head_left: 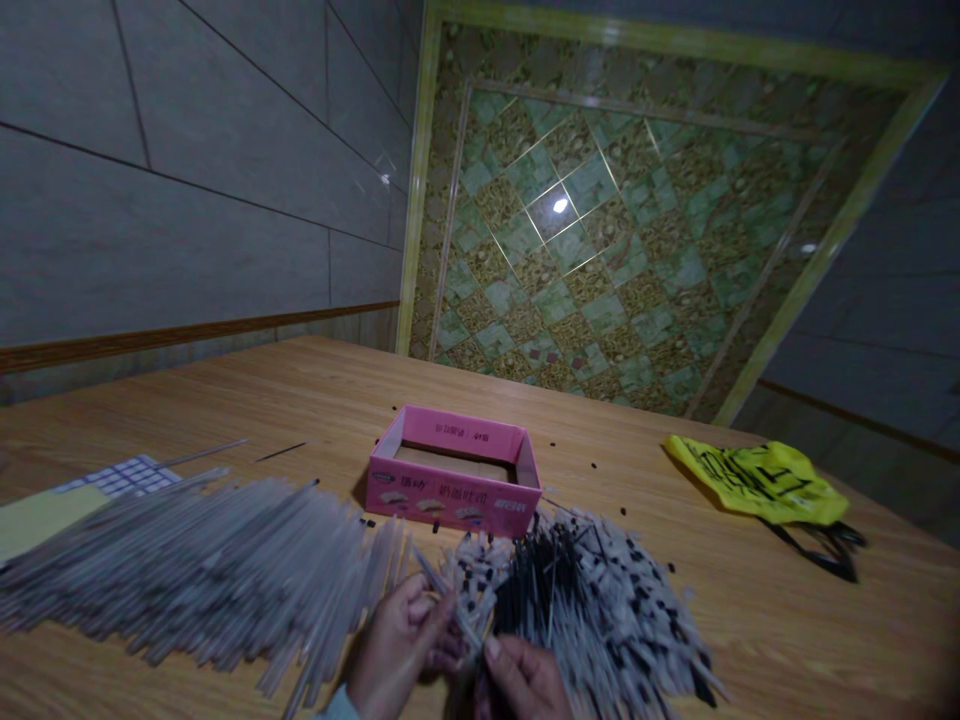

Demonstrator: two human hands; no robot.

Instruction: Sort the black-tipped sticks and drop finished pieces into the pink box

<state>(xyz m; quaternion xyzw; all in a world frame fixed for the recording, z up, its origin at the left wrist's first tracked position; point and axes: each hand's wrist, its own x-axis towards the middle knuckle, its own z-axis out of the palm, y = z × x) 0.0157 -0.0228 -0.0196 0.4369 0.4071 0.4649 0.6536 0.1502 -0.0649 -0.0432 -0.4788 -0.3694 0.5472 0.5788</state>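
Observation:
My left hand [405, 640] is closed around a thin translucent plastic tube [435, 578], which slants down toward my right hand. At the tube's near end, my right hand [525, 680] pinches with thumb and fingers; what sits between them is too small and blurred to name. Left of my hands lies a wide pile of similar clear tubes [225, 560]. Close by on the right is a heap of thin dark and grey sticks [551, 590], mixed with short whitish pieces with black ends [630, 590].
An open pink cardboard box [454, 500] stands just beyond my hands on the wooden table [315, 390]. A yellow plastic bag [757, 480] and a black strap [817, 555] lie at the right. Checked paper or cloth [131, 474] is at the left. Small black bits [622, 511] are scattered around.

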